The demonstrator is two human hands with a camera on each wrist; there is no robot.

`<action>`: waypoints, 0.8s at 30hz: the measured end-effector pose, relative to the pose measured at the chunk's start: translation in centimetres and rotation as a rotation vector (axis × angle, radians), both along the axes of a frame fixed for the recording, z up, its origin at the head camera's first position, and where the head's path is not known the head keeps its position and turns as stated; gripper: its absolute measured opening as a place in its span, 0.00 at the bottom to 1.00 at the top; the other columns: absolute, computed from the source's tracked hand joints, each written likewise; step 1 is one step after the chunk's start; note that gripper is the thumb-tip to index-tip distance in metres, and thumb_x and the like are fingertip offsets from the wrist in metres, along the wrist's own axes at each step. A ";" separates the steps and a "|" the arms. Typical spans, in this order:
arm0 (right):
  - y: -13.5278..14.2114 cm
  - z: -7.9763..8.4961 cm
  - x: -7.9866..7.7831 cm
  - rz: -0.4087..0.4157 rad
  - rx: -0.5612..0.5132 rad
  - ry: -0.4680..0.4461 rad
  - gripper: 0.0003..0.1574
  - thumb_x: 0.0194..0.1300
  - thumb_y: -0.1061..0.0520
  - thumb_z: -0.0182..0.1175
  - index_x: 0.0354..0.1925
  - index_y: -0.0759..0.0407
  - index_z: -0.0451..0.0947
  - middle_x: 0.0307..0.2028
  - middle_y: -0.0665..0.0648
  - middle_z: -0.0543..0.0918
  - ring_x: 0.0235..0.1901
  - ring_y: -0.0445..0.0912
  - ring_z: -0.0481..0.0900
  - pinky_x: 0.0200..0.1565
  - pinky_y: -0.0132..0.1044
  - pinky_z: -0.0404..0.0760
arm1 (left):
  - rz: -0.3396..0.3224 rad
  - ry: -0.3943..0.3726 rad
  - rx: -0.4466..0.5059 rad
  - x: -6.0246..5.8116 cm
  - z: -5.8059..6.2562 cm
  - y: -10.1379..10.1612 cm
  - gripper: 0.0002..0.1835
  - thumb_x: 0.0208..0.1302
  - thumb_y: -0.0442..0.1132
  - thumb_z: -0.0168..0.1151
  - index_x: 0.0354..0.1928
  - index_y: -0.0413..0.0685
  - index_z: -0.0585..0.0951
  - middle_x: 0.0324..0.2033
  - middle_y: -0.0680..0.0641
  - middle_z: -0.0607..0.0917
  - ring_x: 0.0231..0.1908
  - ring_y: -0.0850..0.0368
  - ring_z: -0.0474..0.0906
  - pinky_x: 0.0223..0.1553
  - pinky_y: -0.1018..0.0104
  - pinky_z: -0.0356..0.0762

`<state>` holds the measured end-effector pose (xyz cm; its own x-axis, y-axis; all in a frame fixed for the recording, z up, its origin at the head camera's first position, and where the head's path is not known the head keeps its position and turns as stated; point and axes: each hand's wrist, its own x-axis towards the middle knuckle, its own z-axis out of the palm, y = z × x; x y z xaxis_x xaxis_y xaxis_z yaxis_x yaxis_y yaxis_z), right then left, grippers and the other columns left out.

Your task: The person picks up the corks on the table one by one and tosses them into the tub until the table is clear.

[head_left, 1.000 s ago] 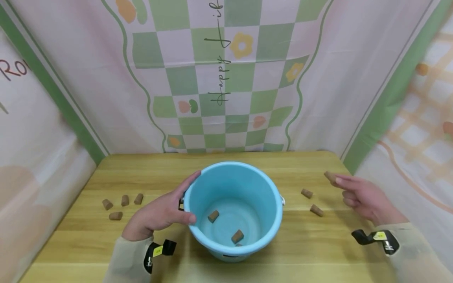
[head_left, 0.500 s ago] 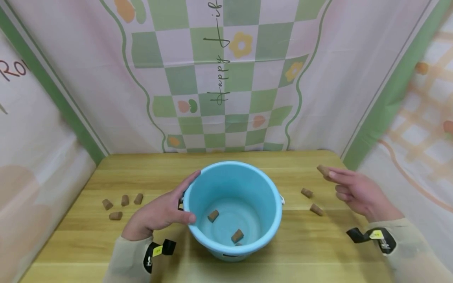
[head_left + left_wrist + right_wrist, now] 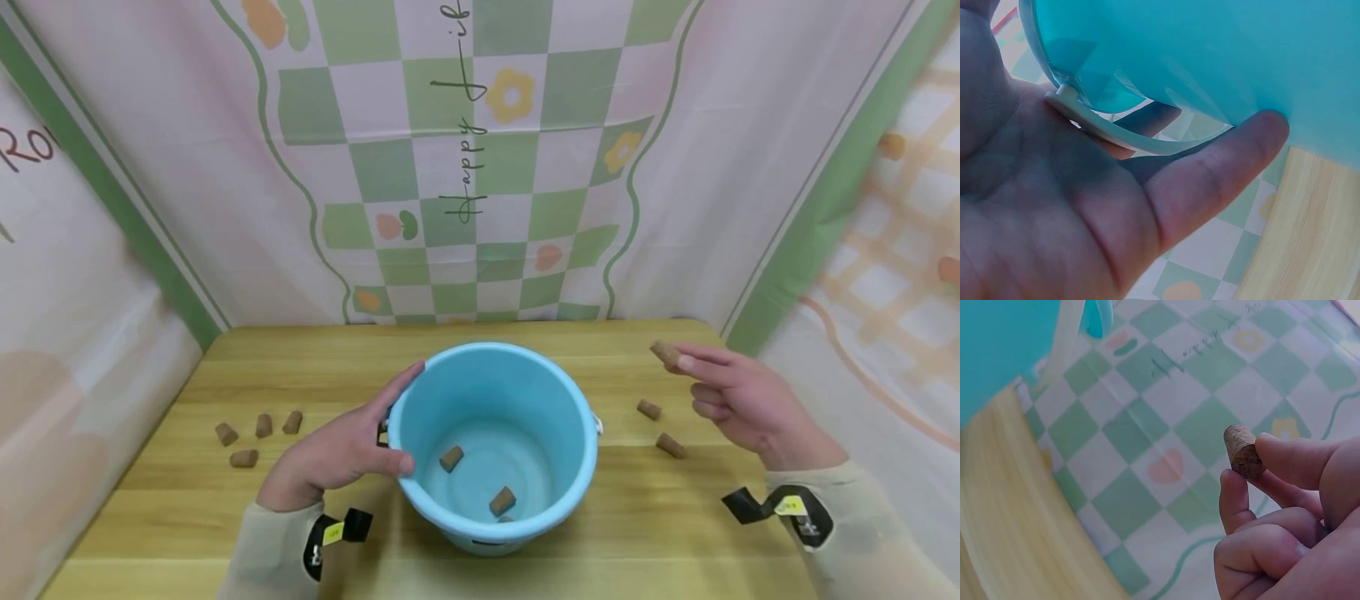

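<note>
A light blue bucket (image 3: 495, 385) stands on the wooden table, with several brown corks inside, among them one cork (image 3: 452, 458) near its left wall and another cork (image 3: 502, 501) towards the front. My left hand (image 3: 337, 450) holds the bucket's left side, thumb on the rim. In the left wrist view, a finger (image 3: 1216, 175) lies against the outer wall below the pale handle (image 3: 1116, 133). Right of the bucket and above the table, my right hand (image 3: 750, 404) pinches a cork (image 3: 1244, 452) between thumb and fingertips.
Two corks, a nearer cork (image 3: 671, 446) and a farther cork (image 3: 648, 409), lie right of the bucket. On the left of the table (image 3: 172, 517) lie several more, such as a cork (image 3: 243, 458). A patterned curtain (image 3: 442, 250) hangs behind the table.
My right hand has moved left towards the bucket and slightly up, carrying the pinched cork. The left hand and the bucket have stayed in place.
</note>
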<state>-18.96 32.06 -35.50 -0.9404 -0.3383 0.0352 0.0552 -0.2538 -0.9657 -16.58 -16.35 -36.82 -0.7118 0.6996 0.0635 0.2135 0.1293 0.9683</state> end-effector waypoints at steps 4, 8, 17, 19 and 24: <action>-0.9 0.6 0.2 0.022 -0.015 0.023 0.20 0.72 0.66 0.43 0.57 0.63 0.74 0.42 0.55 0.78 0.15 0.41 0.46 0.18 0.33 0.48 | -0.003 0.006 -0.004 0.0 0.0 -0.1 0.55 0.52 0.54 0.70 0.72 0.72 0.41 0.66 0.44 0.60 0.58 0.40 0.66 0.50 0.50 0.70; -1.6 1.0 0.4 0.014 0.010 0.024 0.19 0.72 0.66 0.45 0.56 0.62 0.75 0.41 0.55 0.78 0.14 0.41 0.47 0.18 0.34 0.48 | -0.003 0.020 -0.014 -0.1 0.0 -0.1 0.55 0.52 0.53 0.70 0.72 0.72 0.41 0.66 0.44 0.60 0.57 0.41 0.66 0.51 0.50 0.70; -3.2 1.8 0.8 0.017 0.090 0.066 0.18 0.71 0.64 0.48 0.56 0.63 0.75 0.41 0.54 0.79 0.14 0.42 0.48 0.18 0.34 0.49 | 0.008 -0.011 -0.017 -0.1 0.0 -0.1 0.54 0.52 0.54 0.70 0.72 0.74 0.41 0.66 0.44 0.60 0.58 0.41 0.66 0.51 0.52 0.70; -3.5 2.0 0.9 0.030 0.107 0.082 0.18 0.71 0.64 0.48 0.57 0.63 0.74 0.41 0.54 0.79 0.13 0.42 0.48 0.17 0.34 0.49 | 0.010 -0.012 -0.020 -0.1 -0.1 -0.1 0.54 0.52 0.54 0.70 0.72 0.74 0.41 0.65 0.44 0.60 0.57 0.41 0.66 0.50 0.53 0.70; -4.2 2.2 1.0 0.031 0.138 0.095 0.18 0.71 0.63 0.49 0.57 0.62 0.75 0.40 0.53 0.80 0.13 0.42 0.49 0.16 0.35 0.48 | 0.013 0.004 -0.016 -0.1 -0.1 -0.2 0.54 0.52 0.53 0.70 0.72 0.74 0.42 0.65 0.43 0.60 0.57 0.41 0.66 0.50 0.53 0.71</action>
<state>-17.96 27.85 -33.26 -0.9242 -0.3745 0.0747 -0.0323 -0.1181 -0.9925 -16.68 -16.52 -36.95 -0.7208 0.6909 0.0554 0.2160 0.1479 0.9651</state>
